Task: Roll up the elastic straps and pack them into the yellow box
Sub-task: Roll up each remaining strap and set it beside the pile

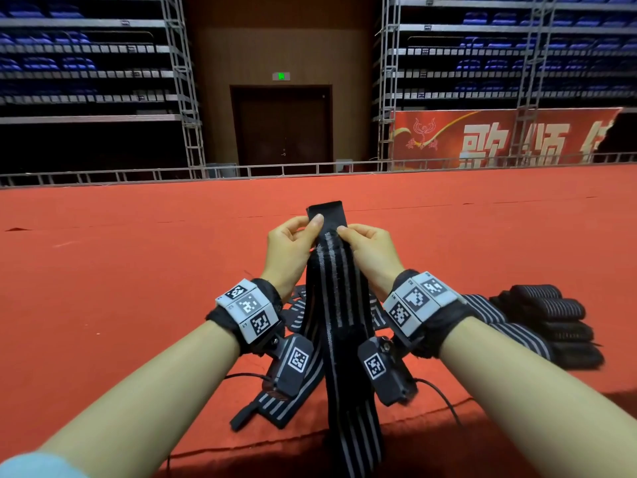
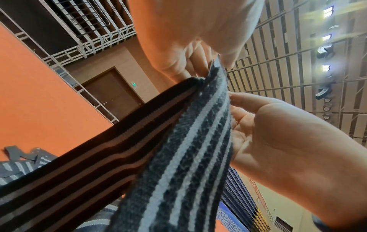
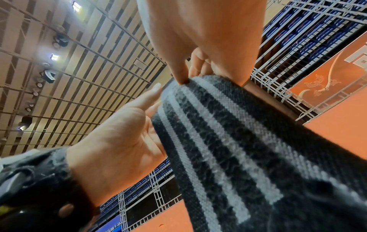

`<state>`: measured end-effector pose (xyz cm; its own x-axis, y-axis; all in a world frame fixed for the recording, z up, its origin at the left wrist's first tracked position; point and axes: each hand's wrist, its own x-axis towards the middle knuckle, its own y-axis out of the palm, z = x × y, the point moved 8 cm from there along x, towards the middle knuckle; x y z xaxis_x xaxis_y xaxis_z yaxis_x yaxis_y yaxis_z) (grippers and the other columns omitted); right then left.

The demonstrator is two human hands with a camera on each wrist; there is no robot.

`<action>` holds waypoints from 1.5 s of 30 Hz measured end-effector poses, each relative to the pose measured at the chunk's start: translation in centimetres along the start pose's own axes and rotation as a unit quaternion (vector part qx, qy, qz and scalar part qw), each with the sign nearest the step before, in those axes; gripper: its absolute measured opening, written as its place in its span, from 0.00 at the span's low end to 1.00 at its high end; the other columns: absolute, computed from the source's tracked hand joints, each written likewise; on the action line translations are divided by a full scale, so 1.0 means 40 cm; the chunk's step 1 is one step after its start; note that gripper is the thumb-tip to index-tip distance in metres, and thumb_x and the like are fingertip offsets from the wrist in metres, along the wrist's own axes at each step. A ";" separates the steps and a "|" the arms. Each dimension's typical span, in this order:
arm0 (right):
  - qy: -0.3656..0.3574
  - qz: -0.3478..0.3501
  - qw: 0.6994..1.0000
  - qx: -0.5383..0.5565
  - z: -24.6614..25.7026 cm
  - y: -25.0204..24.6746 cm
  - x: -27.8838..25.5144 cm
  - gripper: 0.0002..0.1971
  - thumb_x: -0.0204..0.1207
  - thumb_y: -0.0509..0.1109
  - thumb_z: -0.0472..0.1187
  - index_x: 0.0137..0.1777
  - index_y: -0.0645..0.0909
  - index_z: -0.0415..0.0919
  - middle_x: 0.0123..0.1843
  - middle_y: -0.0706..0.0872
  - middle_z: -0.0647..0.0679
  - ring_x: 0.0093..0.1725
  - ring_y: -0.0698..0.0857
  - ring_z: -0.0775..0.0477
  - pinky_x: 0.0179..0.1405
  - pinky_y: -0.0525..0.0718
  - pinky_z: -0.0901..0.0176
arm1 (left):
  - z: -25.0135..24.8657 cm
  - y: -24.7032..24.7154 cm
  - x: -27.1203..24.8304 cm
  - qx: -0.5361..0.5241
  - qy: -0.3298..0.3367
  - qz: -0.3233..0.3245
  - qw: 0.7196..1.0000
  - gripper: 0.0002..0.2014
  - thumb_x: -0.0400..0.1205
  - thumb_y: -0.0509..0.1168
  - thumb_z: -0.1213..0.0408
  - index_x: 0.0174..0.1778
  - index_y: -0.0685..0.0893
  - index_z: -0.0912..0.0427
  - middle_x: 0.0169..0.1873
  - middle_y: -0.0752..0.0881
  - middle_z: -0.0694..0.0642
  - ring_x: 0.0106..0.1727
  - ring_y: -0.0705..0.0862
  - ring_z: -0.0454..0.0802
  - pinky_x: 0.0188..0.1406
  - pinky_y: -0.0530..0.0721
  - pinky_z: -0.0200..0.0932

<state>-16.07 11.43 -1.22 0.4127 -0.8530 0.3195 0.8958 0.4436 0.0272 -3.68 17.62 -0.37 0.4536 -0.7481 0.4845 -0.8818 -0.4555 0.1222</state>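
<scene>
A black elastic strap with grey stripes (image 1: 336, 288) is held upright over the red carpet, its long tail hanging toward me. My left hand (image 1: 312, 225) pinches its upper end from the left, thumb on the front. My right hand (image 1: 344, 233) pinches the same end from the right. The plain black tip (image 1: 325, 211) sticks up above both thumbs. In the left wrist view my left hand (image 2: 206, 69) grips the strap (image 2: 188, 141) at its fold. In the right wrist view my right hand (image 3: 184, 78) pinches the strap's (image 3: 228, 133) top edge. No yellow box is in view.
Several loose striped straps (image 1: 275, 401) lie in a heap on the red carpet (image 1: 120, 270) below my wrists. Rolled straps (image 1: 551, 322) are stacked at the right. A metal rail (image 1: 103, 175) bounds the carpet's far edge, with shelving and a door behind.
</scene>
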 end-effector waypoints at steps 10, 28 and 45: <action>-0.064 -0.077 0.976 -0.194 0.049 -0.049 0.021 0.13 0.78 0.70 0.52 0.55 0.77 0.45 0.54 0.83 0.49 0.54 0.83 0.51 0.53 0.82 0.55 | -0.056 0.001 0.000 0.072 0.049 0.006 0.996 0.02 0.81 0.69 0.68 0.44 0.87 0.59 0.37 0.91 0.60 0.37 0.90 0.51 0.38 0.87 0.43; -0.140 0.037 0.989 0.030 0.290 0.028 0.021 0.13 0.83 0.66 0.38 0.64 0.76 0.36 0.60 0.86 0.39 0.59 0.87 0.44 0.63 0.84 0.48 | -0.245 0.074 -0.005 0.088 0.048 0.129 0.987 0.19 0.90 0.49 0.56 0.76 0.70 0.54 0.65 0.82 0.47 0.65 0.81 0.38 0.64 0.79 0.35; -0.096 0.119 0.986 -0.059 0.257 0.028 -0.013 0.10 0.85 0.61 0.35 0.62 0.80 0.37 0.35 0.75 0.43 0.25 0.70 0.52 0.18 0.68 0.66 | -0.206 0.030 -0.001 0.013 -0.002 0.044 0.999 0.13 0.89 0.55 0.64 0.58 0.84 0.64 0.51 0.90 0.64 0.51 0.89 0.57 0.52 0.87 0.50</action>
<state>-16.98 15.18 8.38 0.5843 -0.6558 0.4781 0.7954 0.5797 -0.1769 -5.83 21.07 6.91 0.3758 -0.7871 0.4892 -0.9143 -0.4010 0.0572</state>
